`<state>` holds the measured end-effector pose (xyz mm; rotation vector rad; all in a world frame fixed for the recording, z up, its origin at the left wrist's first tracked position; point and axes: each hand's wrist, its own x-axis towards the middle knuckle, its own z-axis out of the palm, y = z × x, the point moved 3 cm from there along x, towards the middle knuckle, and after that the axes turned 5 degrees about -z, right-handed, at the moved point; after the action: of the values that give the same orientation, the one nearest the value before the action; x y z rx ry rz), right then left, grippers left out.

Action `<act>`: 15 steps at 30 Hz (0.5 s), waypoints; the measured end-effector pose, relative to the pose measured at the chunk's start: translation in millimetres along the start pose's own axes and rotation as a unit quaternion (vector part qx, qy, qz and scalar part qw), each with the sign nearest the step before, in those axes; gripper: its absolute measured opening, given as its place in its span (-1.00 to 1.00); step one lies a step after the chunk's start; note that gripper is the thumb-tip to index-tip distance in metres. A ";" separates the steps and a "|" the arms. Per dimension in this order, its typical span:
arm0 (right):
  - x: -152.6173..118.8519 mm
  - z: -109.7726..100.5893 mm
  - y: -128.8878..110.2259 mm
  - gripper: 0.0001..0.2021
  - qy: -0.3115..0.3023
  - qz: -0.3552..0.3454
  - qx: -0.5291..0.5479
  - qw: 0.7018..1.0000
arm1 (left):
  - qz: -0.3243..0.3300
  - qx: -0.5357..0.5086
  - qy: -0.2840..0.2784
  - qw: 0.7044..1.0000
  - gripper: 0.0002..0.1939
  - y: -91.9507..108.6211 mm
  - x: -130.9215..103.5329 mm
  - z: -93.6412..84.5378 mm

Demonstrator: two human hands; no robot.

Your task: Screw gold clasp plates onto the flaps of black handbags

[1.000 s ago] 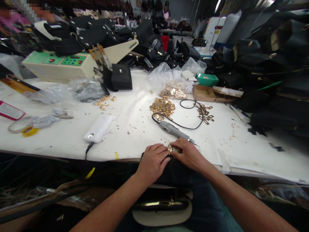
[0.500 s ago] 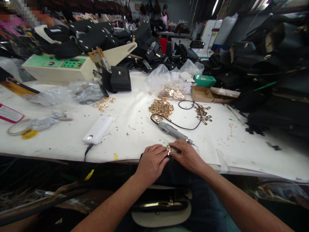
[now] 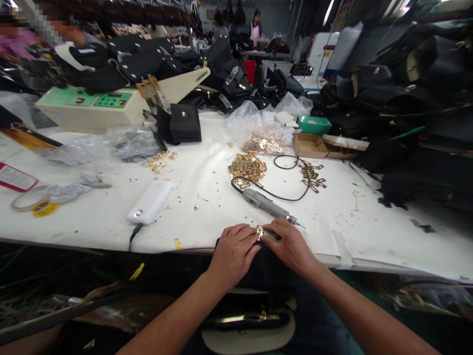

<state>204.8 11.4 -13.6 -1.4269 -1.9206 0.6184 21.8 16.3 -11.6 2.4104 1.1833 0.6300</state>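
Observation:
My left hand and my right hand meet at the near edge of the white table. Both press on a black bag that hangs over the table edge into my lap. Between their fingertips sits a small gold metal fitting, pinched from both sides. Just beyond my right hand lies a grey electric screwdriver with a black cord. A heap of gold metal fittings lies further back.
A white power bank lies to the left. A cream machine with green panels stands at the back left, a small black bag beside it. Cardboard boxes, plastic bags and piles of black bags fill the back and right. People work in the distance.
My hands have stayed on the bag and gold fitting, shifting only slightly. The view has tilted a little, so everything sits slightly lower in the picture.

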 end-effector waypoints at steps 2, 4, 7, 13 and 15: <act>-0.1 0.4 0.8 -0.92 -0.002 0.003 0.012 1.000 | 0.000 0.001 -0.001 1.000 -0.72 -0.6 0.3 0.6; 0.1 0.9 1.1 -0.91 -0.006 0.004 0.017 1.000 | 0.001 0.002 -0.002 1.000 -0.71 -0.8 0.4 1.1; 0.6 1.3 0.6 -0.91 -0.009 0.008 0.018 1.000 | 0.003 0.004 -0.002 1.000 -0.70 -0.4 0.2 1.1; 1.4 -0.2 -1.3 -0.91 -0.005 0.007 0.011 1.000 | 0.000 0.001 -0.002 1.000 -0.69 0.1 -0.5 0.6; 1.9 -1.5 -2.1 -0.90 -0.009 0.004 0.008 1.000 | -0.003 -0.005 -0.003 1.000 -0.69 -0.6 -0.2 0.7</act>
<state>204.2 12.6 -10.7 -1.4239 -1.9212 0.6511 21.7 16.3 -12.6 2.3978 1.1824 0.6242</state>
